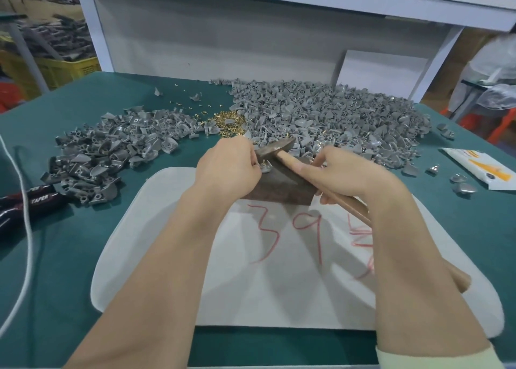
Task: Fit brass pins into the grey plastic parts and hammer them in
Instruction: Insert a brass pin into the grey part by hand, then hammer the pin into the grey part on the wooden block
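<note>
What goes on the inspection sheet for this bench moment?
Surface: teal cloth-covered table; white plastic board with red scrawl; dark metal block on the board.
Job's things: large heap of grey plastic parts, smaller heap, brass pin heap between them, wooden-handled hammer.
Clutter: black "TAPER" packet on the left, white-and-orange packet on the right.
Grippers: left hand pinches a single grey part at the block; right hand grips the hammer handle.
Cables: white cable along the left edge.
Surroundings: white shelf frame, yellow plastic crate behind.
</note>
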The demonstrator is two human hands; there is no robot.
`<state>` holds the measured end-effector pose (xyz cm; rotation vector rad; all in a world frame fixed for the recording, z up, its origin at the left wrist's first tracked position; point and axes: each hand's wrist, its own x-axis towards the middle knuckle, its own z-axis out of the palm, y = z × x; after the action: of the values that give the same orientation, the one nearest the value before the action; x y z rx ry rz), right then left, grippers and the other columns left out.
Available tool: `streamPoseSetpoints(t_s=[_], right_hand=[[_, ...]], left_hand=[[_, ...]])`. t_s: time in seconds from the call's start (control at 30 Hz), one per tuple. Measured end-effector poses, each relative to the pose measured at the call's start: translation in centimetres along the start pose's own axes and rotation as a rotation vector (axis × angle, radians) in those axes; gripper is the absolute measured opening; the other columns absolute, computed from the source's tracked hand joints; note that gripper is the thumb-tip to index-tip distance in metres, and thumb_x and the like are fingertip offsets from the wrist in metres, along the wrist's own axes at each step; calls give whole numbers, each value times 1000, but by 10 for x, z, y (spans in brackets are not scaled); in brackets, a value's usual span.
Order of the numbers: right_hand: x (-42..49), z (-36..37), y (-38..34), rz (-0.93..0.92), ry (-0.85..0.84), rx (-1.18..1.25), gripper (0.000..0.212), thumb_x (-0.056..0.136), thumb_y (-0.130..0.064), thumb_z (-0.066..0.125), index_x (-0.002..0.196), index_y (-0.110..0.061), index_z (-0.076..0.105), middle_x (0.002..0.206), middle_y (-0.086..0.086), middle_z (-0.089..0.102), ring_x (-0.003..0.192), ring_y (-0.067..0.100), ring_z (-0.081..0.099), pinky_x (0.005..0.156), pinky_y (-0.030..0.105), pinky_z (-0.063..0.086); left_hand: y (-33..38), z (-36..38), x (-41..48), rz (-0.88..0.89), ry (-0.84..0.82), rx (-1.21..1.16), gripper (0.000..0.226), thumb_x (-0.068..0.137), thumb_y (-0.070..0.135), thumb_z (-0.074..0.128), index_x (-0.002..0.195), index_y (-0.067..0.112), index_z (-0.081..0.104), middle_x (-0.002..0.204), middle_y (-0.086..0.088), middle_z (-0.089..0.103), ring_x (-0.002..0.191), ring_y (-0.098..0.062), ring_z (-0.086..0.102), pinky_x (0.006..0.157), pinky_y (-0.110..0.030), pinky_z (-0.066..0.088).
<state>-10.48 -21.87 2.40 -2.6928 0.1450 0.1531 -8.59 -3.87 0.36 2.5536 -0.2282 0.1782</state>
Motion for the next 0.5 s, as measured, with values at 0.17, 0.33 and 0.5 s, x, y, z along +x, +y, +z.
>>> streamPoseSetpoints(t_s=[0.17, 0.33, 0.5], right_hand=[[2, -2, 5, -28, 234, 17, 36, 88, -42, 60, 66, -13, 64, 61, 9, 64, 53, 24, 54, 58, 30, 44], [-4, -4, 3, -152, 363, 359, 9, 91, -25, 59, 88, -24, 51, 83, 4, 65, 61, 17, 67, 61, 37, 55], [-14, 1, -14, -406, 227, 212, 40, 93, -18, 54, 130, -31, 48, 65, -7, 62, 41, -2, 52, 43, 6, 36]], left_hand=[[-2, 0, 2, -9, 12, 13, 11, 84, 16, 57, 87, 14, 67, 92, -7, 68, 90, -31, 63, 81, -39, 54], [-5, 3, 5, -74, 68, 14, 15, 83, 17, 56, 94, 13, 66, 96, -7, 67, 92, -32, 62, 81, -39, 53], [-9, 7, 8, -88, 110, -21, 15, 82, 21, 59, 93, 13, 65, 97, -7, 68, 94, -33, 61, 82, -39, 52]])
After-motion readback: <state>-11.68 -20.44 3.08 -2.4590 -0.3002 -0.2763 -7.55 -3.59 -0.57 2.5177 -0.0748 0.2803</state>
